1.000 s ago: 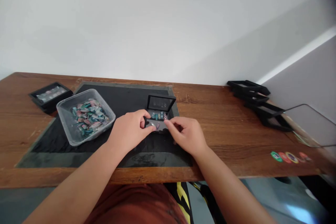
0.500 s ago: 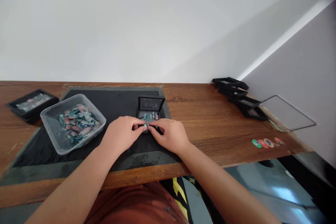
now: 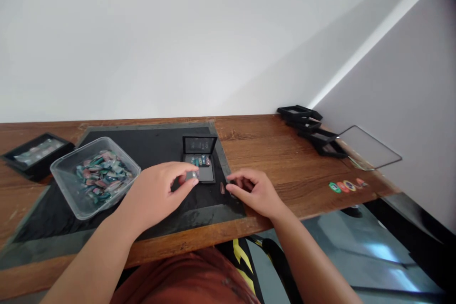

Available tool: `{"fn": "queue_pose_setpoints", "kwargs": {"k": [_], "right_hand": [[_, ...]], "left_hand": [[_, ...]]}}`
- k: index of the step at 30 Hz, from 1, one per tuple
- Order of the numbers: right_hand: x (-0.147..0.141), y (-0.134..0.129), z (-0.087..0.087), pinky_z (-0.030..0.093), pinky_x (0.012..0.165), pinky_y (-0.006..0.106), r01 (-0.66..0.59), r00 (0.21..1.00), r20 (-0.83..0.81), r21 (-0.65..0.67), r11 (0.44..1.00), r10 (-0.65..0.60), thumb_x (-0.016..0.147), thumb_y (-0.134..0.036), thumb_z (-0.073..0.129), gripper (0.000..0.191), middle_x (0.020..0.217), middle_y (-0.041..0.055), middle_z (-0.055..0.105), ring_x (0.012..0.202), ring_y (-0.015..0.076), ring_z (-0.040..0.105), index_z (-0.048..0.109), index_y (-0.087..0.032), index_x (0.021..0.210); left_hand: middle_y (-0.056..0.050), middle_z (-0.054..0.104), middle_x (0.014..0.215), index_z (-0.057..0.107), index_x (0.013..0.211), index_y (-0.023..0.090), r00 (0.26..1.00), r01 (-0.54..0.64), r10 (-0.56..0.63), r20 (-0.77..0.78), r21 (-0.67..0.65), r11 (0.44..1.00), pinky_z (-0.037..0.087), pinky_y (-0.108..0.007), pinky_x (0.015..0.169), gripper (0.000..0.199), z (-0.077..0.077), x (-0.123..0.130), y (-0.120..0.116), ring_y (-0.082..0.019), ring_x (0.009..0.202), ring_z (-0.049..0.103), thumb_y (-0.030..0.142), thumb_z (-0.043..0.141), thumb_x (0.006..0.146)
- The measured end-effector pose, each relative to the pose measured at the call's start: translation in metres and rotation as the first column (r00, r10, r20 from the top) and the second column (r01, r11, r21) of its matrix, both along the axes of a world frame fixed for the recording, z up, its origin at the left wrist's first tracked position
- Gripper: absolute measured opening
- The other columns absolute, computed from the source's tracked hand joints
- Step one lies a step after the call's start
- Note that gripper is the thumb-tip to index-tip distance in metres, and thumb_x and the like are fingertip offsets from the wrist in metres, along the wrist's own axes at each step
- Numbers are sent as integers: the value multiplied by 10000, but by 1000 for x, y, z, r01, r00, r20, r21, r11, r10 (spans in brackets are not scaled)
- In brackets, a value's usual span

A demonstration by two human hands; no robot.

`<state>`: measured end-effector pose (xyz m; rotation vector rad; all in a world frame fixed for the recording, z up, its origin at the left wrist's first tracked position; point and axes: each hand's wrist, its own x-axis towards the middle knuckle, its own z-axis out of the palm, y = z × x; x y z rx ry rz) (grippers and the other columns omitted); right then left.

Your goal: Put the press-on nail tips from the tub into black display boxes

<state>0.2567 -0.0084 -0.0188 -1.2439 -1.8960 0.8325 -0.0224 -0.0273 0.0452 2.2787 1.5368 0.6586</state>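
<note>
My left hand (image 3: 166, 190) pinches a small translucent piece with pearly spots (image 3: 194, 174) between thumb and forefinger, over the left side of an open black case (image 3: 206, 175). In the case's upper part sits a row of blue, teal and pinkish press-on nails (image 3: 204, 161); its lid stands up at the back. My right hand (image 3: 254, 192) is to the right of the case, low on the table, fingers curled and thumb close to forefinger. What its fingertips hold, if anything, I cannot make out. A single brownish press-on nail (image 3: 223, 188) lies just left of them.
A clear plastic tub (image 3: 67, 194) full of loose press-on nails (image 3: 103, 175) stands on the black mat (image 3: 153, 140). Black frames (image 3: 35, 154) holding a clear packet lie at the far left. More black frames (image 3: 306, 126) and round stickers (image 3: 347, 185) are on the right.
My hands have parted. The right has moved off the case to the table on its right, while the left stays over the case with the translucent piece. The view has shifted slightly.
</note>
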Motion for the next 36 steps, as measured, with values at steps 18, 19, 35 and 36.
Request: {"fn": "queue_pose_setpoints", "kwargs": {"k": [18,19,35,36], "right_hand": [[-8,-10,3,459,696,282,-43,937,349,144,989,-10,952,-341,676,169,844,2,735,738,141,652,816,-288,1032],[-8,-10,3,457,694,281,-43,938,348,147,988,-11,960,-329,666,167,836,0,735,734,139,650,814,-284,1020],[-15,-1,-10,490,534,240,86,995,21,334,939,-99,916,-268,702,100,748,0,774,546,115,649,793,-227,923],[-17,1,-10,487,533,239,59,997,35,343,937,-75,918,-254,697,97,755,-3,777,542,111,642,790,-228,922]], "left_hand": [[-103,646,1463,554,1407,224,973,-50,116,-199,310,949,522,-563,1119,447,-82,-41,-85,-333,1400,565,380,556,989],[-89,658,1450,576,1391,230,976,-37,102,-193,314,949,516,-562,1125,425,-83,-43,-86,-325,1392,574,362,561,987],[-48,757,1061,738,1088,265,995,-77,92,-30,327,942,505,-456,942,178,-80,-50,-80,-255,1007,651,339,613,985],[-47,756,1047,737,1095,263,995,-80,94,-31,315,946,505,-445,925,185,-79,-50,-79,-252,993,652,344,611,986]]}}
